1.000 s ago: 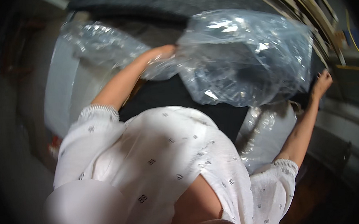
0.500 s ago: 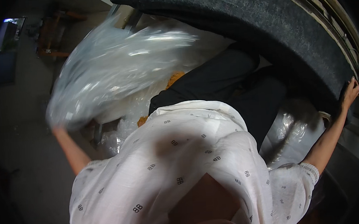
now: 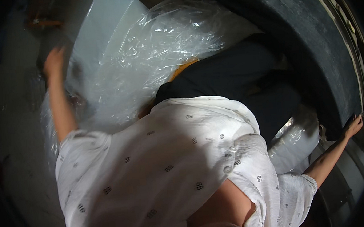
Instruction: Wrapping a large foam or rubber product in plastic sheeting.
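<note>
A large sheet of clear plastic film (image 3: 172, 38), crinkled and shiny, spreads over the left and far middle beside my legs. At its left edge my left hand (image 3: 54, 61) is raised, smeared by motion; whether its fingers grip the film cannot be made out. Out at the far right, my right hand (image 3: 354, 126) is closed on the near corner of a long dark grey cloth (image 3: 311, 32), which curves from the far middle down to that hand.
My dark-trousered legs (image 3: 222, 79) lie between film and cloth. A bit of orange material (image 3: 183, 68) shows beside them. Another plastic-wrapped bundle (image 3: 291, 143) sits by my right side. A light-edged frame or rail (image 3: 347, 38) runs along the cloth's outer side.
My left hand has swung farther away, and the billowing film has settled lower and spread out beside my legs. My right hand, still at the cloth's corner, appears lower in view.
</note>
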{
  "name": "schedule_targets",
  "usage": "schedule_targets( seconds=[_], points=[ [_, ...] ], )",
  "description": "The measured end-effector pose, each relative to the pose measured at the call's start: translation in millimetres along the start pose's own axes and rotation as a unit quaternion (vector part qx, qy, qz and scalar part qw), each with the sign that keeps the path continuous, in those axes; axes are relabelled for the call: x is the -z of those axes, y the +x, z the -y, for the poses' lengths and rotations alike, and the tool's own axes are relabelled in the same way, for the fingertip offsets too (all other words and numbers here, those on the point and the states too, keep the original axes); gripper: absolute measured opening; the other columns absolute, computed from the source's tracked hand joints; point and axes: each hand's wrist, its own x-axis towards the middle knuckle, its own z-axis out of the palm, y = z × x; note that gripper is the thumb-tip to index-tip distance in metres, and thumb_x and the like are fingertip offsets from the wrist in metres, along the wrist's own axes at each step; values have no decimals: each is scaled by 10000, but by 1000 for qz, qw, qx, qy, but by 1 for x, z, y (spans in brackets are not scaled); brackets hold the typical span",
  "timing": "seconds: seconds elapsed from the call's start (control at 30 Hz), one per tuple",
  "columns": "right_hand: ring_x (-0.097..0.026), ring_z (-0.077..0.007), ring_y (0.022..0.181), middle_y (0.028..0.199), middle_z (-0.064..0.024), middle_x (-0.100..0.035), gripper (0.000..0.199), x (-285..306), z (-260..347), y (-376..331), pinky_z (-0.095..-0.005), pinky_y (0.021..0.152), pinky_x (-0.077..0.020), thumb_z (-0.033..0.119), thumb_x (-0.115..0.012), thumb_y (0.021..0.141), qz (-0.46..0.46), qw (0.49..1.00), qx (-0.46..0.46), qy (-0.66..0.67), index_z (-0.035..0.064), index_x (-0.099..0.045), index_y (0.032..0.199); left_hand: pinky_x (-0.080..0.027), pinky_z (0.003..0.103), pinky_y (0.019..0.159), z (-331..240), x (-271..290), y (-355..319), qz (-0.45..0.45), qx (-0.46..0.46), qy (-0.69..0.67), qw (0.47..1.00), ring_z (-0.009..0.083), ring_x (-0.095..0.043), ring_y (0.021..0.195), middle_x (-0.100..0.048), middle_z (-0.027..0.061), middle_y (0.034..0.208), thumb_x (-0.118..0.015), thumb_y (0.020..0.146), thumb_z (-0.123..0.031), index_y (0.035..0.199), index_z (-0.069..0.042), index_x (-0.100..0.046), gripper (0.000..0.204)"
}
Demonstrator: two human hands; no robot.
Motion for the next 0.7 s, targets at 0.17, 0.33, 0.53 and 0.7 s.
schedule_targets(
  seconds=[0.17, 0.33, 0.53, 0.7],
  points=[
    [-590, -259, 910, 959, -217, -611, 577, -9, 10, -15, -337, 796, -451, 424, -533, 860, -48, 981, 23, -187, -119, -542, 1053, -380, 342, 952, -345, -59, -37, 78, -303, -399, 862, 297, -514, 1107, -548, 143, 1191, -555, 799, -504, 1209, -104, -519, 574],
    [-575, -334, 928, 978, -233, -613, 563, 1, -4, -28, -379, 830, -427, 455, -525, 848, 11, 939, 109, -325, -83, -601, 997, -276, 484, 1015, -390, -213, -113, 341, -369, -165, 848, 281, -440, 1183, -512, 107, 1252, -489, 892, -312, 1244, -131, -482, 396],
    [-592, -279, 854, 925, -198, -626, 527, 24, -7, -47, -351, 789, -448, 426, -592, 823, 21, 940, 122, -319, -78, -605, 974, -312, 445, 950, -306, -258, -118, 346, -314, -181, 866, 266, -466, 1110, -534, 100, 1201, -476, 901, -308, 1216, -114, -500, 370],
    [-633, -266, 773, 849, -209, -653, 401, 57, 9, -87, -357, 736, -474, 323, -612, 814, -94, 917, 169, -350, -60, -645, 927, -349, 407, 885, -240, -244, -166, 338, -312, -208, 863, 251, -493, 1037, -555, 93, 1151, -464, 911, -304, 1188, -98, -518, 349]
  ],
)
